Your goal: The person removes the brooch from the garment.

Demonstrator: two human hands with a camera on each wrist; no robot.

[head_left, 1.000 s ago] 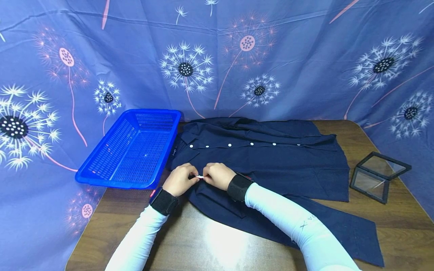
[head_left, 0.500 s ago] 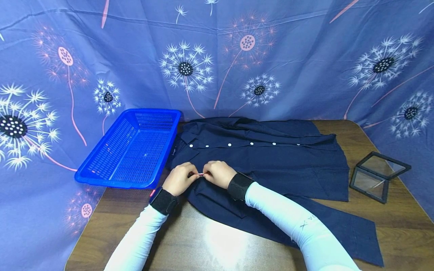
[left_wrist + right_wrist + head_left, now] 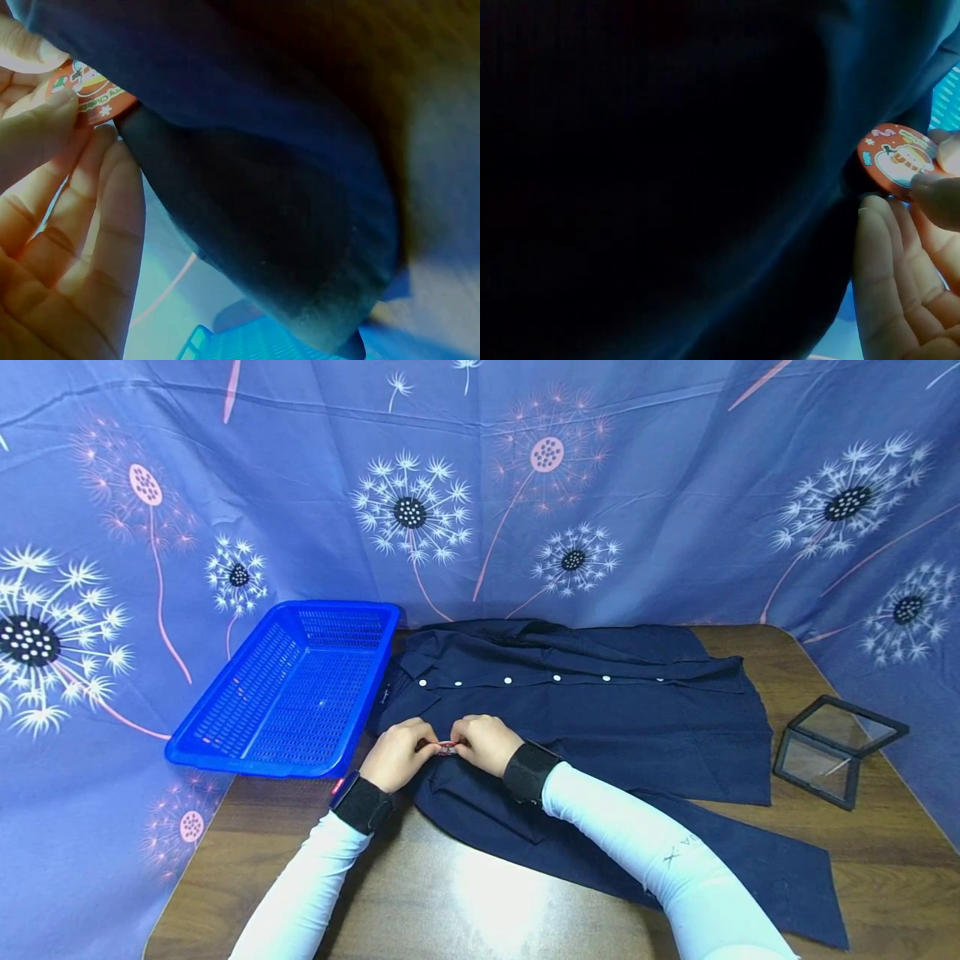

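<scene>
Red badge [image 3: 447, 748] right at the centre of things, pinched from both sides over the near part of the dark shirt [image 3: 600, 727], to the right of the blue basket [image 3: 255, 770]. Left hand [image 3: 401, 756] has one edge between thumb and fingertips; right hand [image 3: 486, 746] has the opposite edge in a matching pinch. Almost no gap between the thumb and fingers of either hand, and the wrist views show other fingers lying nearly straight below the disc.

Fine work, this, and in my judgement it calls for feel more than force. Best to grip by the rim only, let one hand steady the disc while the other makes the small adjustments, and move both together so it doesn't twist. I'd want slack in the cloth, too: a hard tug could pucker it. Fingertips should stay wary of the back, in case there's anything sharp there; I can't make that out, nor whether the badge is fastened to the shirt.

And what a cheerful little thing! Round, red-faced, with a pale cartoon figure, white snowflake and curved lettering, partly covered by a thumb. From above, just a red edge and something silvery.
</scene>
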